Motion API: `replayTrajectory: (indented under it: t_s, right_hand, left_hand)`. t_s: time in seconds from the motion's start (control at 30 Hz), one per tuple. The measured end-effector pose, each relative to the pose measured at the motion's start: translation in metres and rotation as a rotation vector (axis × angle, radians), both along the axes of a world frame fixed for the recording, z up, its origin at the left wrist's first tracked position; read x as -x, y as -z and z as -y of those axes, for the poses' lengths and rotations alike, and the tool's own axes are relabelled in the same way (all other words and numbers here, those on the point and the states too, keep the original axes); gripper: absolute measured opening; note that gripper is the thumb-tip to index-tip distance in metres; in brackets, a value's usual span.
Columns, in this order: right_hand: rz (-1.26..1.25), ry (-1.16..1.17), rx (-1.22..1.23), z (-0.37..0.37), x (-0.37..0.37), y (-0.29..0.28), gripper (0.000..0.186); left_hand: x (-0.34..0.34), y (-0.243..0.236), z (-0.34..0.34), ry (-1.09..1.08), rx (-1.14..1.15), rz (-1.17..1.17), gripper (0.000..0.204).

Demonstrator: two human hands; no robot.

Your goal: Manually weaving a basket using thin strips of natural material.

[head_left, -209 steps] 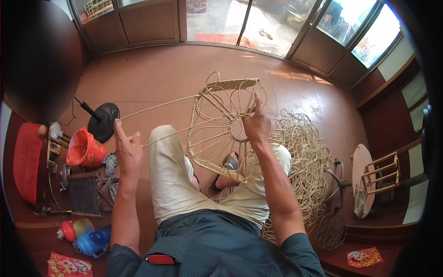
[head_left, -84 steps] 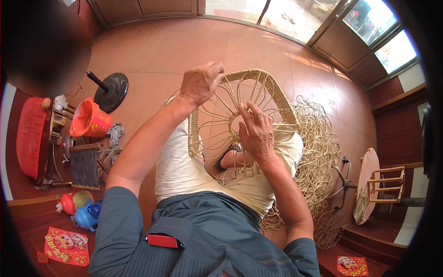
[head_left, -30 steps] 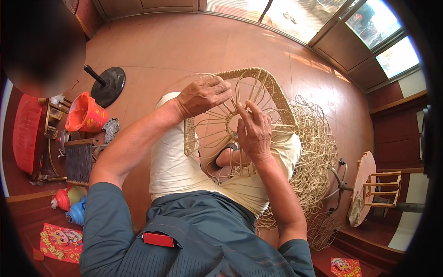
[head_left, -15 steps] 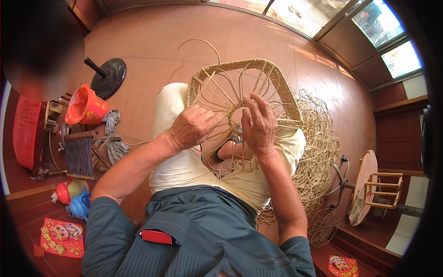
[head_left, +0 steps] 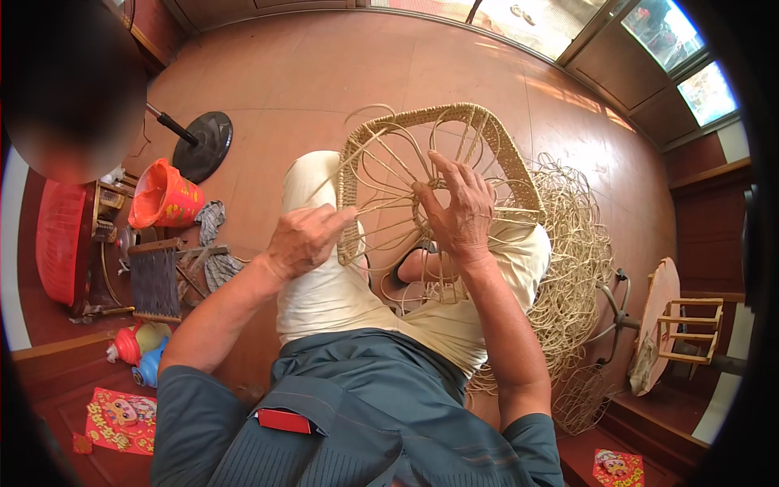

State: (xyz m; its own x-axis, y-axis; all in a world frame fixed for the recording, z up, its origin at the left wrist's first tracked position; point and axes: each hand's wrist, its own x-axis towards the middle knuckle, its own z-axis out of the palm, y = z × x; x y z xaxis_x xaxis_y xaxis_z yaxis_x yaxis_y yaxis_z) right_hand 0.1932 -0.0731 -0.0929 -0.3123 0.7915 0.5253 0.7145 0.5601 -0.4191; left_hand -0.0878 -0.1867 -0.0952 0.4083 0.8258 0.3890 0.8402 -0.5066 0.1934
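Observation:
A half-woven wicker basket (head_left: 519, 185) rests across my knees, with a braided rounded rim and thin strands running inward to a small central ring. My right hand (head_left: 462, 209) is on its inner strands, the thumb at the central ring and the index finger stretched over the spokes; the grip under the palm is partly hidden. To the left of the rim, my left hand (head_left: 304, 241) is closed in a pinch on a cane strand (head_left: 375, 209) drawn out from the middle. A loose end of strand curls above the far rim.
A large heap of loose cane (head_left: 572, 252) lies beside my right leg. To the left stand a red bucket (head_left: 168, 195), a round black stand base (head_left: 207, 146), a low stool (head_left: 156, 280) and a red plastic basket (head_left: 61, 243). A round-topped stool (head_left: 656, 325) is at right.
My left hand has moved left and slightly toward me, away from the ring, with the strand. The loose loop beyond the far rim has become smaller. My right hand stays at the ring.

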Motion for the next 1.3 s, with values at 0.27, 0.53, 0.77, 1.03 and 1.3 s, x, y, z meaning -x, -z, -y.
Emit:
replayTrajectory:
  t_s: [0.27, 0.53, 0.77, 1.03, 1.3]
  right_hand:
    - [0.008, -0.004, -0.046, -0.002, 0.004, 0.005, 0.053]
    - [0.002, 0.048, -0.005, -0.003, 0.011, 0.005, 0.05]
    - [-0.004, 0.07, 0.044, -0.002, 0.011, 0.003, 0.048]
    - [-0.018, 0.058, 0.035, -0.003, 0.011, 0.003, 0.048]
    - [-0.014, 0.053, 0.01, -0.002, 0.01, 0.005, 0.048]
  left_hand:
    - [0.044, -0.014, -0.014, -0.365, -0.111, 0.083, 0.016]
    - [0.026, -0.05, -0.095, -0.404, -0.105, 0.142, 0.012]
    - [0.003, -0.049, -0.107, -0.315, -0.467, -0.092, 0.02]
    - [-0.021, -0.014, -0.095, -0.043, -0.192, -0.063, 0.031]
    - [-0.02, -0.022, -0.109, 0.005, -0.118, -0.155, 0.019]
